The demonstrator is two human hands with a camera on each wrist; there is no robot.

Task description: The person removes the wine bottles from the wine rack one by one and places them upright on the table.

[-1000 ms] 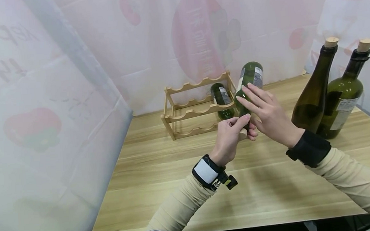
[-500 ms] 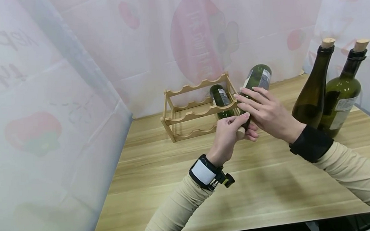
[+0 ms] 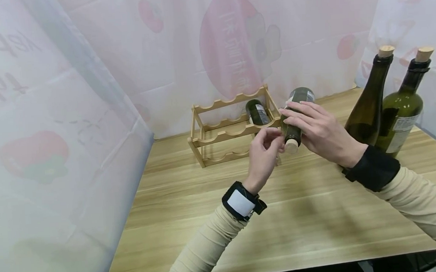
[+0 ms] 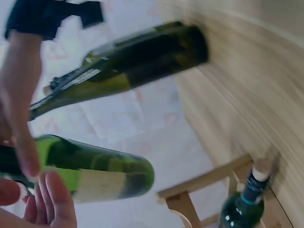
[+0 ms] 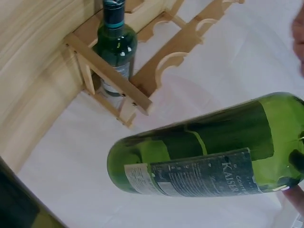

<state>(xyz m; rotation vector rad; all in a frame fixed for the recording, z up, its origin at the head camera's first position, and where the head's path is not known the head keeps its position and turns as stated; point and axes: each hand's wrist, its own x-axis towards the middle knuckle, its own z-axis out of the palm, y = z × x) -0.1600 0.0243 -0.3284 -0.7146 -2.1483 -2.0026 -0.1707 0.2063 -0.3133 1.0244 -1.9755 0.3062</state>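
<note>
A green wine bottle with a cork and a label is tilted in the air, its corked neck pointing at me. My right hand grips its shoulder and neck, fingers across the top. Beside the neck is my left hand, fingers loosely curved and holding nothing. The label shows clearly in the right wrist view. Left of the bottle stands a two-tier wooden wine rack. Another corked green bottle lies in the rack's lower tier at its right end; my left hand partly hides it in the head view.
Two corked bottles stand upright on the right of the wooden table: a slim dark one and a broader green one partly behind it. Printed curtains close off the back and sides. The table's front edge is near me.
My left hand has let go of the bottle's neck and moved slightly left. My right hand keeps hold of the bottle, whose base has dropped and swung back left, leaving the cork exposed.
</note>
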